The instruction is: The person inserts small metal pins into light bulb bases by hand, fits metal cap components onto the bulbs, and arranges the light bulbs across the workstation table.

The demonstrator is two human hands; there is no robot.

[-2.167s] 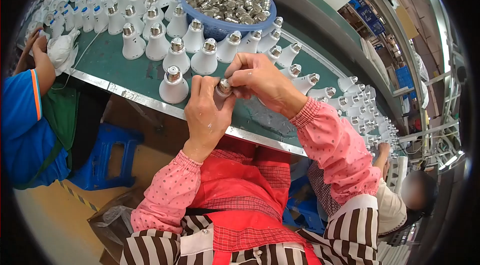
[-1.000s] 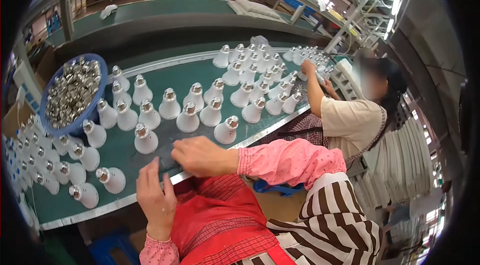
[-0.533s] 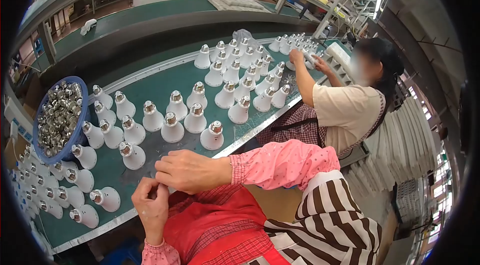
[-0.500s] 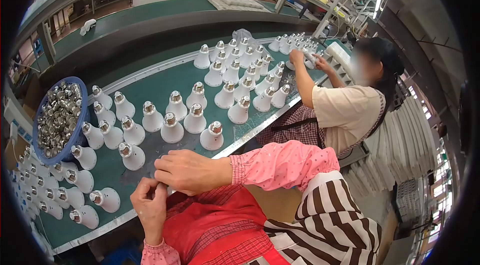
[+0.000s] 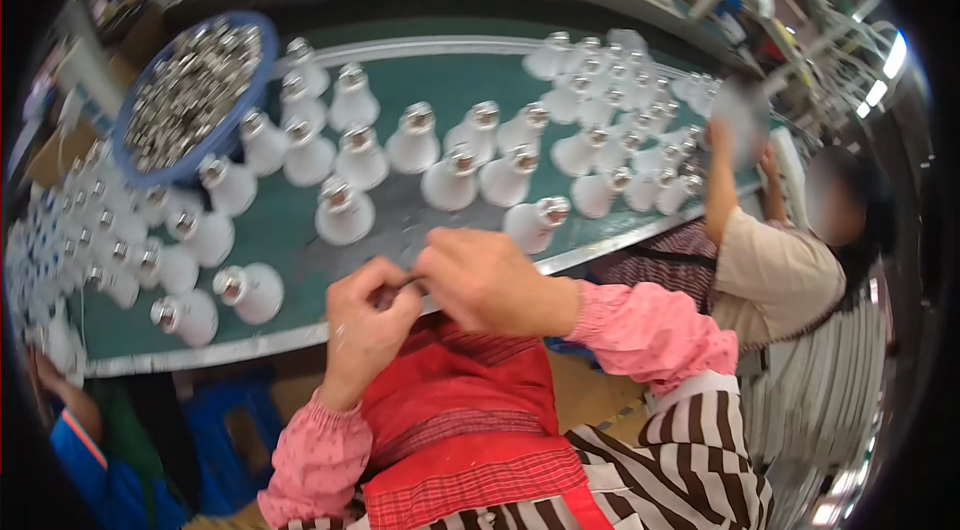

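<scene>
One bulb stands upright beyond the left hand, farther from the right hand; both hands' fingertips pinched, contents indiscernible

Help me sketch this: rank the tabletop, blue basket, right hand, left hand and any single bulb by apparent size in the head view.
Tabletop
Blue basket
Right hand and left hand, too alike to rank
Single bulb
</scene>
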